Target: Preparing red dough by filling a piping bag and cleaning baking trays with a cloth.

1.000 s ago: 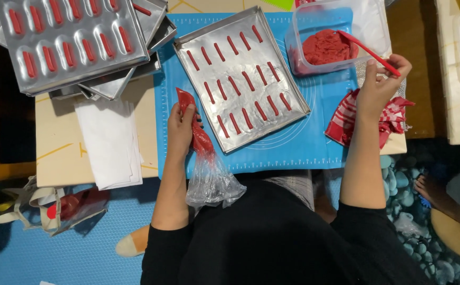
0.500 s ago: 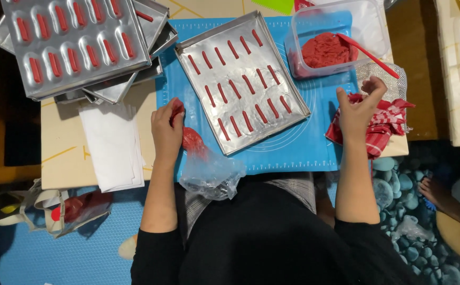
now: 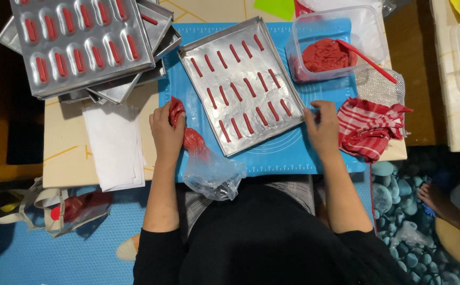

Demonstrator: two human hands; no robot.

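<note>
Your left hand (image 3: pixel 166 132) grips red-filled piping bag (image 3: pixel 195 145) beside metal tray (image 3: pixel 240 84); right hand (image 3: pixel 322 129), fingers loosely curled, empty, touches the tray's right edge on blue mat (image 3: pixel 293 153).

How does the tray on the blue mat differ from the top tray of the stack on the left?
The tray on the mat lies alone, tilted, between the left hand and right hand; the top stacked tray rests on other trays. The mat tray's red strips look thin, with its lower left unfilled; the stacked tray's oval wells hold thicker red pieces and look full. Both are silver metal.
</note>
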